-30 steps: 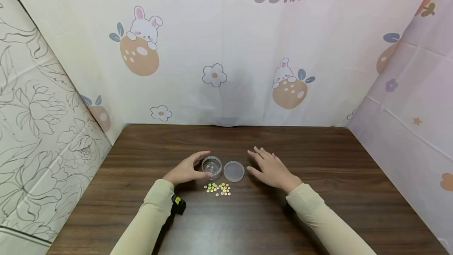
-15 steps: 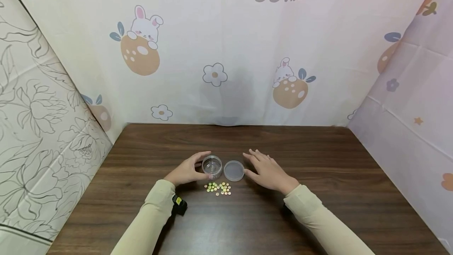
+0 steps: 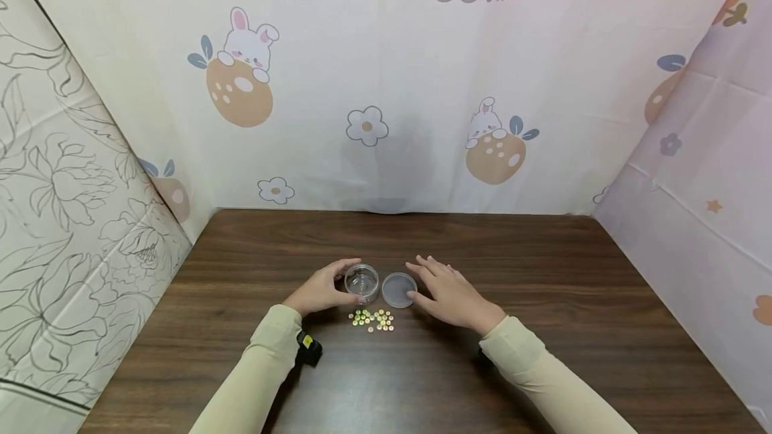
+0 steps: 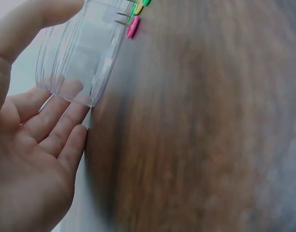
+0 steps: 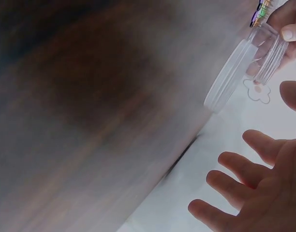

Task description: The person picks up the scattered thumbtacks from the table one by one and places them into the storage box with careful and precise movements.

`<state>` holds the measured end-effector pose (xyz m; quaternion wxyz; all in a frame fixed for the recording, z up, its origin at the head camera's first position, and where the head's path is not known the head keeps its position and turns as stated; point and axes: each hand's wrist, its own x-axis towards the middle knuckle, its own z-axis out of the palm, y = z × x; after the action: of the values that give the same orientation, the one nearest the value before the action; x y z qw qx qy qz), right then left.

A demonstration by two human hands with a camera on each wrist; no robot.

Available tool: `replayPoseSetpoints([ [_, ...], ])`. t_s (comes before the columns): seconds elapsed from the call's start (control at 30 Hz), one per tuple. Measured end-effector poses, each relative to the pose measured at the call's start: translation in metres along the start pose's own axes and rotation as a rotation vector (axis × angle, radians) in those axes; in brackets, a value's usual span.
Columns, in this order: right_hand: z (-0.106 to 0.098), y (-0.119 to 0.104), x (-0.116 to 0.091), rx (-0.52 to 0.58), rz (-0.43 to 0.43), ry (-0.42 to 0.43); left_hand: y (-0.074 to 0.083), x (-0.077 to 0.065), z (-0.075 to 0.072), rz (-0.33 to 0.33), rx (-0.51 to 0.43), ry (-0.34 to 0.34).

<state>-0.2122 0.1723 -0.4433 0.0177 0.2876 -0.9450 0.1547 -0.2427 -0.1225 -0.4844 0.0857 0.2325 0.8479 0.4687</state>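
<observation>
A clear, round, screw-threaded plastic jar [image 3: 362, 284] stands on the table with its mouth up. My left hand [image 3: 324, 288] holds it from the left, thumb on the near side and fingers round the far side. In the left wrist view, the jar wall [image 4: 85, 48] sits between thumb and fingers. Just right of the jar lies its round translucent lid [image 3: 398, 290]. Over the lid's right edge my right hand [image 3: 452, 295] spreads its fingers; in the right wrist view they are apart from the lid [image 5: 229, 76]. Small colourful button-like discs [image 3: 381, 320] lie scattered in front.
The dark wood-grain table [image 3: 386, 380] ends at a patterned cloth backdrop [image 3: 410, 153]. A black wrist device [image 3: 310, 348] is on the left forearm, close to the tabletop. Cloth walls also stand at both sides.
My right hand has moved left, from beside the lid to over its right edge. The left hand stays at the jar, and the discs have not moved.
</observation>
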Motion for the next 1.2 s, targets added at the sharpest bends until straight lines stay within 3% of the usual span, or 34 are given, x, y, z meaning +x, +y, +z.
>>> replayPoseSetpoints([
  [0.2, 0.0, -0.007, 0.0, -0.003, -0.026, 0.001, 0.004, -0.001, 0.0, -0.019, 0.023, 0.009],
  [0.53, 0.001, -0.017, 0.008, 0.072, -0.163, 0.128, 0.003, 0.0, 0.001, -0.018, 0.015, 0.016],
  [1.03, 0.009, -0.032, 0.006, 0.119, -0.199, 0.051, 0.002, -0.002, 0.004, -0.017, -0.081, 0.007],
  [1.2, 0.008, -0.035, 0.007, 0.121, -0.209, 0.032, 0.01, -0.004, 0.003, 0.001, -0.104, 0.006],
])
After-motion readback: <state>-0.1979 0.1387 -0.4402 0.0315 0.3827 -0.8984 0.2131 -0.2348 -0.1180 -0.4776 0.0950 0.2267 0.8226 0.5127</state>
